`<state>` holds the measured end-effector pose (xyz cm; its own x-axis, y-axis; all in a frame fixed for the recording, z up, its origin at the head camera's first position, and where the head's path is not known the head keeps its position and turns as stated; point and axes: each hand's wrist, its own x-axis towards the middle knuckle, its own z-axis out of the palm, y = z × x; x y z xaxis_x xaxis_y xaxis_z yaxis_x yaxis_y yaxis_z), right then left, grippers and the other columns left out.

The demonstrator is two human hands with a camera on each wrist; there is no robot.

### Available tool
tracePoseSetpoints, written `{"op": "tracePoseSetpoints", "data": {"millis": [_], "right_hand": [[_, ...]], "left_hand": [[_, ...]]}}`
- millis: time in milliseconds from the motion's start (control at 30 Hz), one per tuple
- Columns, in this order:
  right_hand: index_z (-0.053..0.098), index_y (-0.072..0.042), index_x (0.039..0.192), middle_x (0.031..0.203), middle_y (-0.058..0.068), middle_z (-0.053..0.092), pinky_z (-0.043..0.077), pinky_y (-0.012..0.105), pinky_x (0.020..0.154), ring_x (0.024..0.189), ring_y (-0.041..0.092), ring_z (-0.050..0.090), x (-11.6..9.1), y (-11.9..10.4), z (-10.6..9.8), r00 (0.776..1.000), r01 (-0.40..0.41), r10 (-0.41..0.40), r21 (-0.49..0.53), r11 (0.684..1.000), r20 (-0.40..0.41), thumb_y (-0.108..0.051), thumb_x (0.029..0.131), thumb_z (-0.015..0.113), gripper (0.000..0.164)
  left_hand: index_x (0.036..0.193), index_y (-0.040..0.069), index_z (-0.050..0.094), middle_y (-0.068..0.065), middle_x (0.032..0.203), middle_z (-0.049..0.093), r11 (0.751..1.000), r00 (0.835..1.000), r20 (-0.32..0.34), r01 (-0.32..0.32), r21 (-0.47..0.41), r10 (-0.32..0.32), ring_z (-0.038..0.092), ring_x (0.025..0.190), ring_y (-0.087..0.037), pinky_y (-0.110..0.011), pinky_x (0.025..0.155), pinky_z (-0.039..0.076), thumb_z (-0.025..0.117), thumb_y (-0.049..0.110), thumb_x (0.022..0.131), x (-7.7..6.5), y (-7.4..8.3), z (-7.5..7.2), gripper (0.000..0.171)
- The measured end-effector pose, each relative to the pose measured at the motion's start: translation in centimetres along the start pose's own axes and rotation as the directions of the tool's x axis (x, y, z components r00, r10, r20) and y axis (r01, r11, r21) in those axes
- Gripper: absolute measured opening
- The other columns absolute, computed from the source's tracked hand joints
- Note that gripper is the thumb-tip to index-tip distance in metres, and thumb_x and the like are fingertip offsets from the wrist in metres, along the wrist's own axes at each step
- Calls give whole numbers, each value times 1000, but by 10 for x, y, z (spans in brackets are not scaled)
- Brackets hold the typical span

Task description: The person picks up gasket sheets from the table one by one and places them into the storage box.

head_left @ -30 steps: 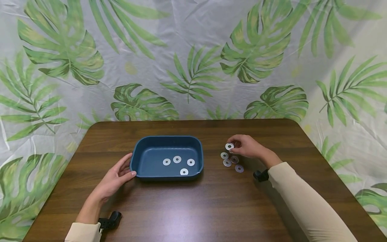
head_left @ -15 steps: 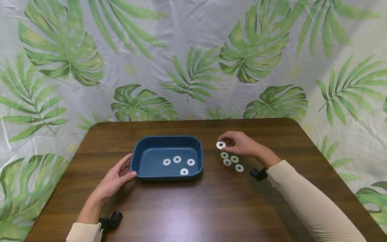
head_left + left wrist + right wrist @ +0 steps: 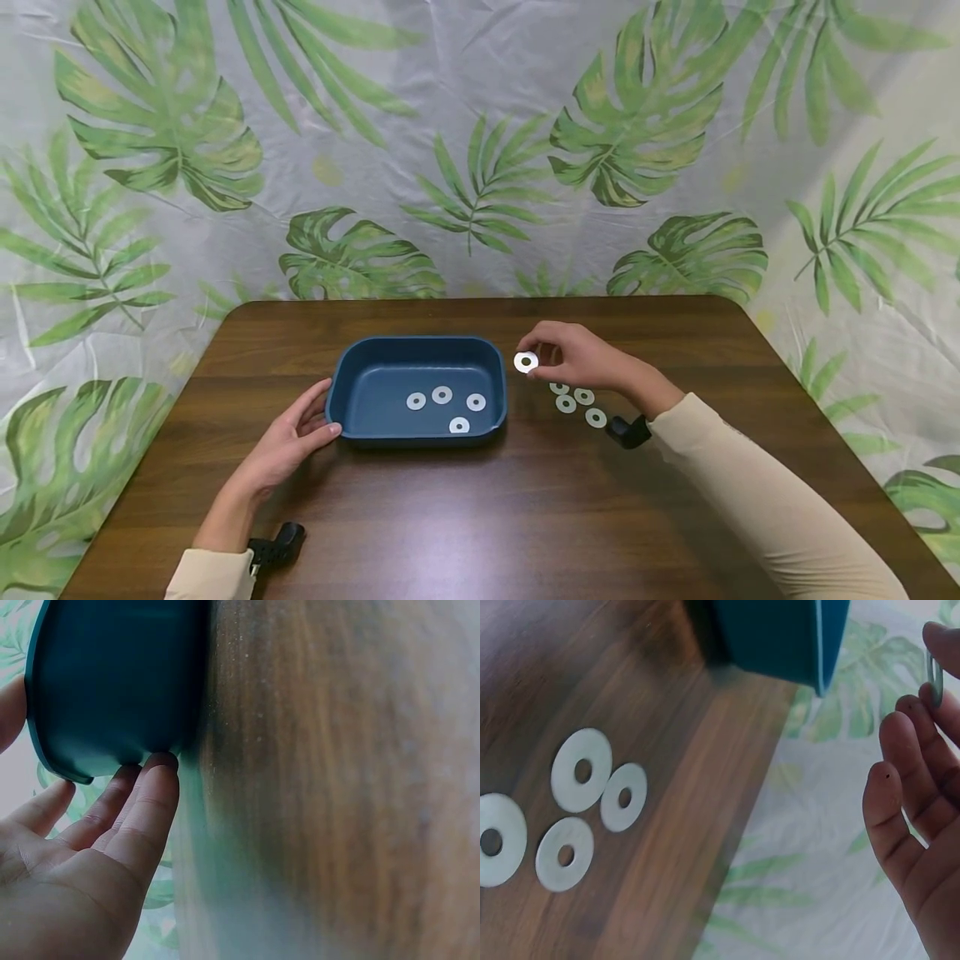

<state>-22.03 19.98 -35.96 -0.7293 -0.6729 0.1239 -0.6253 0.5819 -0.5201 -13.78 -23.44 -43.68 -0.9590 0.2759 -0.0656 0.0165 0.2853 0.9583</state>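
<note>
A deep blue rectangular tray (image 3: pixel 412 425) stands on the table, with several flat white washers (image 3: pixel 442 395) lying inside. My left hand (image 3: pixel 288 433) rests against the tray's left end. The thumb touches the front left corner, while nearly straight fingers (image 3: pixel 150 814) press on the outer wall. Just beyond the tray's right side, my right hand (image 3: pixel 577 354) pinches one washer (image 3: pixel 526 362) between thumb and fingers, above the table. In the right wrist view that washer (image 3: pixel 934 679) appears edge-on. Below the right hand lie several more loose washers (image 3: pixel 582 770), flat and close together.
The dark wood table (image 3: pixel 450 517) has rounded back corners. Behind it hangs a pale cloth (image 3: pixel 480 150) printed with green leaves. Black camera mounts are strapped at the left wrist (image 3: pixel 276 546) and the right wrist (image 3: pixel 628 432).
My right hand has moved left from above the loose washers towards the tray, carrying one pinched washer. The left hand and the tray have stayed in place.
</note>
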Motion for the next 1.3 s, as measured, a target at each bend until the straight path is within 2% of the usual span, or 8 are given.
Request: {"op": "tracePoseSetpoints", "data": {"millis": [267,600,900,1300], "right_hand": [[68,-13,116,106,1,66,56,29,74,83,9,63,11,-9,4,1000,12,-12,31,999,-13,-14,87,76,31],[67,-10,117,111,5,65,56,33,79,88,14,63,33,-13,15,1000,10,-12,83,997,22,-16,88,75,31],[67,-10,120,114,6,67,56,36,84,92,18,63,50,-8,26,999,-51,50,128,991,10,-17,89,74,33],[66,-9,121,114,8,66,54,31,82,93,18,63,60,-4,36,998,-65,65,142,988,0,-18,88,74,34]], "left_hand": [[157,3,18,-34,154,34,1000,1000,-2,-1,0,1,49,131,-46,-12,86,49,59,13,99,0,0,0,72],[158,4,17,-34,154,32,1000,1000,4,-3,-7,3,46,133,-49,-11,86,48,58,14,100,0,-1,0,72],[158,4,18,-34,154,32,1000,1000,-5,8,-2,-8,46,133,-49,-12,85,49,59,13,99,0,0,0,72],[157,4,18,-35,153,33,1000,1000,3,2,-2,-2,46,133,-50,-12,85,49,58,13,99,1,0,-1,71]]}}
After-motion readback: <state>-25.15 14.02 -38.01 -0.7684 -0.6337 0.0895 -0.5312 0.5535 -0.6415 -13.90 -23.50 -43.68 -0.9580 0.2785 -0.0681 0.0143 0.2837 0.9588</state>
